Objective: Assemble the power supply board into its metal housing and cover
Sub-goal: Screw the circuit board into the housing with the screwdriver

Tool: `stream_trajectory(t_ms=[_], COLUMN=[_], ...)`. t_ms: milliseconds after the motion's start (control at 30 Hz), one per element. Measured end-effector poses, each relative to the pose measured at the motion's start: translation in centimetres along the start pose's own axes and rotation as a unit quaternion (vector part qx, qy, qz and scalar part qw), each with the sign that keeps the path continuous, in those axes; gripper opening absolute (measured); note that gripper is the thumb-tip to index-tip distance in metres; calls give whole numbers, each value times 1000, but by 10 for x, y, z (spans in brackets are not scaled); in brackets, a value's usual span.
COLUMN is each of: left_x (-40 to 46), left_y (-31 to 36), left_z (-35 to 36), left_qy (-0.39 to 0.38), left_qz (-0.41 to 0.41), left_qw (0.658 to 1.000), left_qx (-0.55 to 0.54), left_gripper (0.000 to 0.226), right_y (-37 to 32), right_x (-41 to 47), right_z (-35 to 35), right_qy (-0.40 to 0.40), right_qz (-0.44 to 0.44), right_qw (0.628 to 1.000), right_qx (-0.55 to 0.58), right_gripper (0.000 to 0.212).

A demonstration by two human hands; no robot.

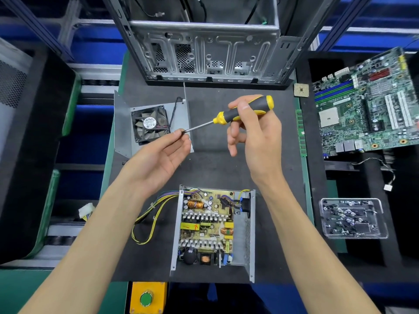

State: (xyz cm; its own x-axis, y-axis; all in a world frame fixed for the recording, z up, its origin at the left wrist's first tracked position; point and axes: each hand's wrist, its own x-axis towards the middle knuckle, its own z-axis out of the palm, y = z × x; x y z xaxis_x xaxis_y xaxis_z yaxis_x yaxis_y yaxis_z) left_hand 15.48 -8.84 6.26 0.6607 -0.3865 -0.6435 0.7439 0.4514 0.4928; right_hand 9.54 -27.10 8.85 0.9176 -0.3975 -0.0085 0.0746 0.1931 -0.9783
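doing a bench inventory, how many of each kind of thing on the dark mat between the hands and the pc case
screwdriver: 1
cover with fan: 1
power supply board in its housing: 1
total: 3

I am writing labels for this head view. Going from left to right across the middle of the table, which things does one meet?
Cover with fan → left hand → screwdriver held in the right hand → CPU chip → motherboard.

The round sticker in the middle of the black fan [150, 124] says "HK FAN". Its smaller words are too tiny to read.
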Motion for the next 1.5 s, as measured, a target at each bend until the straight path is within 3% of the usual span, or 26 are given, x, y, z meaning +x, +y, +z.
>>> stream_trajectory(t_ms=[400, 533, 600, 667, 733, 833, 867, 933, 1200, 1500], left_x=[-8, -14, -17, -24, -35, -53, -58, -63, -69, -71], left_y=[-4, 1, 2, 3, 3, -4, -7, -15, -27, -31], left_z=[5, 0, -10, -20, -31, -42, -44, -45, -54, -54], left_qy=[2, 10, 50, 78, 35, -51, -70, -86, -11, 4], left_qz=[12, 33, 98, 154, 111, 3, -8, 1, 23, 31], left_qw=[997, 986, 946, 867, 801, 736, 734, 766, 829, 837], left_qx=[81, 165, 304, 467, 587, 675, 675, 637, 558, 546], left_gripper=[9, 25, 30, 30, 47, 69, 65, 53, 45, 40], right_y=[-7, -9, -9, -7, -2, 7, 10, 15, 28, 35], right_x=[-5, -8, -9, -10, -12, -17, -19, -21, -22, -21], right_z=[-1, -2, -5, -8, -10, -9, -7, -4, 5, 6], right_qy=[-17, -1, 4, -2, -21, -67, -83, -108, -180, -257], right_qz=[-18, -21, -25, -28, -29, -13, -9, -15, -15, -9], right_qw=[1000, 1000, 1000, 1000, 999, 994, 991, 983, 960, 933], right_qx=[4, 18, 13, -4, -39, -84, -101, -149, -216, -252], right_gripper=[15, 18, 18, 17, 17, 17, 16, 13, 17, 14])
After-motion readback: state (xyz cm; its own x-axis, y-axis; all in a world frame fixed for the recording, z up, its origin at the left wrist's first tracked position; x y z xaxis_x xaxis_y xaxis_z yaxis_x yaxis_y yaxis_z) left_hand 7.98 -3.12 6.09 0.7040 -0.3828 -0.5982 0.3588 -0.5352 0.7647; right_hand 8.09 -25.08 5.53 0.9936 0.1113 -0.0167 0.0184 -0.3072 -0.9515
